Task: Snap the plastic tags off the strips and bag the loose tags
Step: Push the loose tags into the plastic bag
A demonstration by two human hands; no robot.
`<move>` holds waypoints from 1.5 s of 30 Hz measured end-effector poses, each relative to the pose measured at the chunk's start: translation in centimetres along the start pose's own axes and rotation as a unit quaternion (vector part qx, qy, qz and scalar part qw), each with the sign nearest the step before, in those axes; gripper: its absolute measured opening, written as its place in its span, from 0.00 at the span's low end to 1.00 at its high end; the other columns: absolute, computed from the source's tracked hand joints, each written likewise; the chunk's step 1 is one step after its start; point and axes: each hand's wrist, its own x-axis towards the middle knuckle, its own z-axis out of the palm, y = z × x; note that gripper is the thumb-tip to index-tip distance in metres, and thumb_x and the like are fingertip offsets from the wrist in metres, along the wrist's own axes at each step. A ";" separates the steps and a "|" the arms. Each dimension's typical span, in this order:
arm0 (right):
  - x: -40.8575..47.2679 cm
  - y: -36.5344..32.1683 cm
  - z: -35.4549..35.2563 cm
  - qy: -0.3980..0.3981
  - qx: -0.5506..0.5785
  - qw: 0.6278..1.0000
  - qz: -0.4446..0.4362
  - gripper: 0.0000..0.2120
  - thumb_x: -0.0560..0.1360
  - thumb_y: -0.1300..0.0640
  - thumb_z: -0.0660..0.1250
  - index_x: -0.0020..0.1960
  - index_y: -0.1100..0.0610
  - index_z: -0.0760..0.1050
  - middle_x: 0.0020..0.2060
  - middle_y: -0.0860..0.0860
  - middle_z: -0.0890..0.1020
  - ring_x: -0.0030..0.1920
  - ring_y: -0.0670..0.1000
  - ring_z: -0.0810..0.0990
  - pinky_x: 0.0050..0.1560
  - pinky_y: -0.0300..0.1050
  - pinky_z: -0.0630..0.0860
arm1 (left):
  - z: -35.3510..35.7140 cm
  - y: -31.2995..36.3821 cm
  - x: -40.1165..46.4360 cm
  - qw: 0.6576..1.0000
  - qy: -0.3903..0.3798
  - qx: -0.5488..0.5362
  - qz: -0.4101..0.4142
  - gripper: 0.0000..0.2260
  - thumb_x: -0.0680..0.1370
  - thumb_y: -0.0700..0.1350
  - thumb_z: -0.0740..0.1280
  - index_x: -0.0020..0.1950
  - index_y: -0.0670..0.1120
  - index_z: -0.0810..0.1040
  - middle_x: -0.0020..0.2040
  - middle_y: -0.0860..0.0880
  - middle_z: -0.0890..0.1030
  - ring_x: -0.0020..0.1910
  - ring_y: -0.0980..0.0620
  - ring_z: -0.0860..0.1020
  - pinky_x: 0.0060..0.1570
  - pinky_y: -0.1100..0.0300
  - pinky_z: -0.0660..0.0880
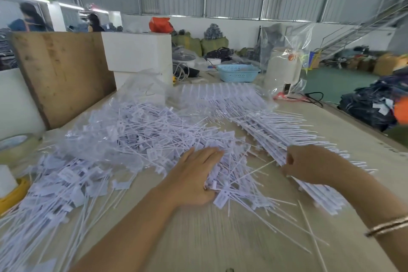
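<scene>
Left hand (194,180) flat on loose tags (123,134) (blurred)

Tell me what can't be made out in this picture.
Head view only:
- Print on the loose white plastic tags: too small, blurred.
- Left hand fingertips: buried in the tags.
- Right hand grip: fingers curl behind the white tag strips.
- Yellow-rimmed roll: cut by the left edge.

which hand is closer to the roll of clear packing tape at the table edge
Left. The left hand lies flat on the pile of loose white plastic tags, with the roll of clear packing tape far off to its left. The right hand, on the stacked white tag strips, is farther still.
</scene>
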 end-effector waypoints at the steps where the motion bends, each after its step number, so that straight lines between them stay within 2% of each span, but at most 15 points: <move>1: -0.8 0.2 0.5 -0.044 -0.043 0.998 0.016 0.13 0.76 0.45 0.60 0.38 0.52 0.67 0.35 0.48 0.76 0.36 0.48 0.74 0.41 0.42 0.71 | 0.1 0.1 0.0 1.000 0.002 0.007 0.003 0.40 0.73 0.54 0.64 0.77 0.56 0.42 0.77 0.58 0.46 0.75 0.60 0.44 0.73 0.55 0.35; 3: -1.9 0.0 1.7 -0.114 -0.061 0.991 0.040 0.14 0.74 0.48 0.60 0.33 0.53 0.66 0.24 0.46 0.74 0.25 0.44 0.72 0.33 0.37 0.70 | 0.3 0.2 0.1 1.000 0.003 0.016 0.006 0.38 0.74 0.53 0.62 0.77 0.56 0.42 0.77 0.58 0.46 0.75 0.60 0.43 0.73 0.56 0.33; 5: -2.2 -0.3 2.5 -0.132 -0.088 0.987 0.035 0.10 0.74 0.53 0.59 0.35 0.53 0.68 0.26 0.46 0.76 0.25 0.43 0.72 0.32 0.36 0.69 | 0.4 0.3 -0.1 1.000 0.002 0.015 0.004 0.36 0.75 0.53 0.61 0.77 0.56 0.44 0.77 0.58 0.47 0.75 0.61 0.43 0.72 0.58 0.32; 8: -1.9 -0.7 3.2 -0.126 -0.138 0.982 0.030 0.12 0.77 0.55 0.57 0.56 0.55 0.74 0.53 0.50 0.79 0.49 0.50 0.78 0.47 0.44 0.72 | 0.4 0.5 -0.4 1.000 0.000 0.019 0.006 0.35 0.76 0.53 0.61 0.78 0.55 0.46 0.77 0.58 0.48 0.75 0.61 0.45 0.73 0.57 0.33; 11: -1.3 -1.1 3.9 -0.109 -0.126 0.986 0.026 0.16 0.78 0.53 0.57 0.63 0.56 0.72 0.59 0.52 0.77 0.58 0.54 0.76 0.52 0.48 0.72 | 0.4 0.6 -0.5 1.000 0.002 0.024 0.009 0.34 0.76 0.53 0.61 0.78 0.55 0.47 0.77 0.58 0.49 0.75 0.61 0.46 0.73 0.55 0.33; 18: 2.1 -3.3 0.7 0.032 0.126 0.990 0.057 0.11 0.80 0.56 0.56 0.44 0.60 0.72 0.46 0.58 0.79 0.51 0.59 0.79 0.50 0.48 0.75 | 0.3 0.3 -0.8 1.000 0.009 0.005 0.018 0.33 0.75 0.52 0.62 0.77 0.57 0.50 0.77 0.58 0.51 0.75 0.61 0.48 0.73 0.57 0.33; 24: 4.9 -5.8 -5.7 0.321 0.358 0.877 -0.019 0.06 0.78 0.60 0.59 0.53 0.54 0.63 0.36 0.52 0.75 0.30 0.49 0.76 0.29 0.43 0.72 | 0.4 0.2 -0.8 0.999 0.026 -0.019 0.012 0.37 0.73 0.56 0.64 0.77 0.56 0.48 0.77 0.61 0.49 0.74 0.64 0.45 0.69 0.64 0.28; 26: 5.4 -6.3 -5.6 0.299 0.468 0.831 -0.020 0.12 0.78 0.66 0.58 0.56 0.51 0.63 0.37 0.56 0.78 0.22 0.48 0.78 0.21 0.38 0.72 | 0.0 0.2 -0.9 0.997 0.049 -0.063 -0.006 0.41 0.71 0.60 0.68 0.77 0.54 0.48 0.73 0.67 0.39 0.70 0.71 0.36 0.66 0.68 0.27; 29: 6.6 -7.5 -1.8 0.098 0.628 0.772 0.030 0.16 0.78 0.69 0.59 0.62 0.57 0.66 0.33 0.60 0.79 0.24 0.54 0.79 0.26 0.44 0.78 | -1.1 -0.1 -1.4 0.990 0.070 -0.118 -0.037 0.48 0.65 0.68 0.70 0.77 0.55 0.47 0.66 0.73 0.30 0.61 0.77 0.26 0.67 0.64 0.32; 31: 7.6 -7.7 0.8 0.036 0.559 0.828 0.033 0.17 0.79 0.63 0.62 0.67 0.58 0.65 0.35 0.60 0.81 0.26 0.54 0.80 0.27 0.44 0.78 | -1.5 -0.3 -1.9 0.991 0.059 -0.115 -0.021 0.50 0.63 0.71 0.69 0.76 0.56 0.47 0.67 0.73 0.30 0.60 0.76 0.25 0.67 0.59 0.34; 34: 9.2 -6.9 1.9 0.166 0.314 0.935 0.002 0.21 0.77 0.48 0.64 0.67 0.54 0.68 0.53 0.58 0.80 0.43 0.56 0.82 0.39 0.46 0.77 | -1.7 -0.1 -2.1 0.995 0.034 -0.089 0.014 0.50 0.62 0.72 0.69 0.75 0.61 0.44 0.69 0.70 0.31 0.63 0.73 0.24 0.63 0.65 0.24; 36: 10.2 -6.6 1.9 0.205 0.244 0.947 -0.032 0.27 0.75 0.39 0.63 0.67 0.53 0.69 0.63 0.56 0.72 0.58 0.57 0.76 0.53 0.48 0.72 | -1.4 0.2 -1.8 0.998 0.030 -0.052 0.024 0.50 0.63 0.74 0.66 0.75 0.60 0.43 0.73 0.65 0.33 0.68 0.68 0.27 0.64 0.65 0.23; 39: 11.3 -7.1 1.9 0.043 0.074 0.995 -0.058 0.45 0.68 0.24 0.54 0.74 0.52 0.60 0.74 0.53 0.61 0.74 0.57 0.59 0.70 0.58 0.55 | -0.6 0.5 -1.3 0.999 0.050 -0.020 -0.007 0.49 0.64 0.75 0.63 0.76 0.57 0.43 0.75 0.60 0.35 0.73 0.63 0.34 0.70 0.58 0.30; 42: 11.3 -7.4 1.9 -0.076 0.021 0.994 -0.077 0.53 0.63 0.18 0.47 0.76 0.53 0.57 0.77 0.50 0.54 0.76 0.55 0.53 0.72 0.61 0.47 | -0.2 0.8 -0.8 0.994 0.095 0.029 -0.046 0.45 0.67 0.74 0.59 0.77 0.54 0.50 0.78 0.55 0.43 0.76 0.58 0.44 0.72 0.57 0.34; 45: 11.1 -7.5 1.6 -0.085 0.029 0.994 -0.061 0.49 0.68 0.22 0.50 0.75 0.58 0.60 0.77 0.53 0.56 0.74 0.56 0.59 0.72 0.58 0.53 | -0.2 1.1 -0.5 0.993 0.106 0.021 -0.041 0.38 0.72 0.70 0.58 0.76 0.54 0.54 0.78 0.55 0.48 0.76 0.57 0.49 0.73 0.57 0.37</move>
